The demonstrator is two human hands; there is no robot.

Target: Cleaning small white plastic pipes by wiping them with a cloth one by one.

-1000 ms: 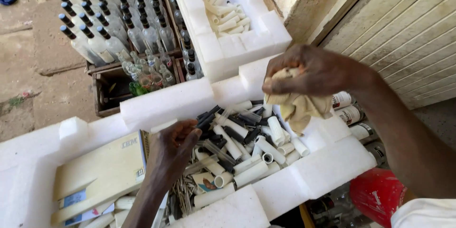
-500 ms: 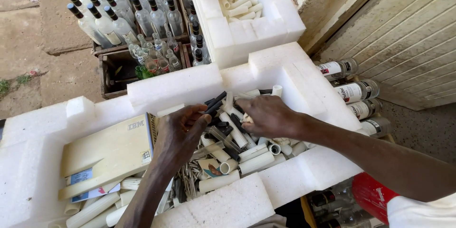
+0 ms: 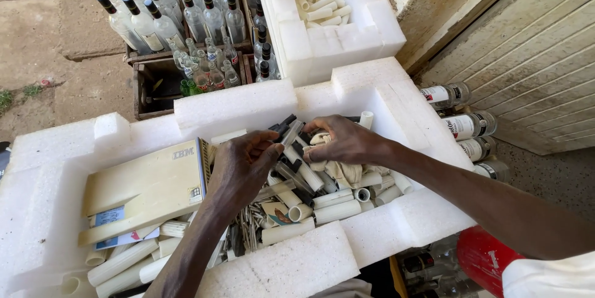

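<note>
Left hand curled on tubes, right hand pressing cloth beside

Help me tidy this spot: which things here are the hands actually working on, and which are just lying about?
In hand:
left hand and right hand in the white and dark tube pieces
beige cloth under the right hand
foam tray

Lying about:
cream flat case
crated bottles
second foam tray
bottles on their sides
</note>
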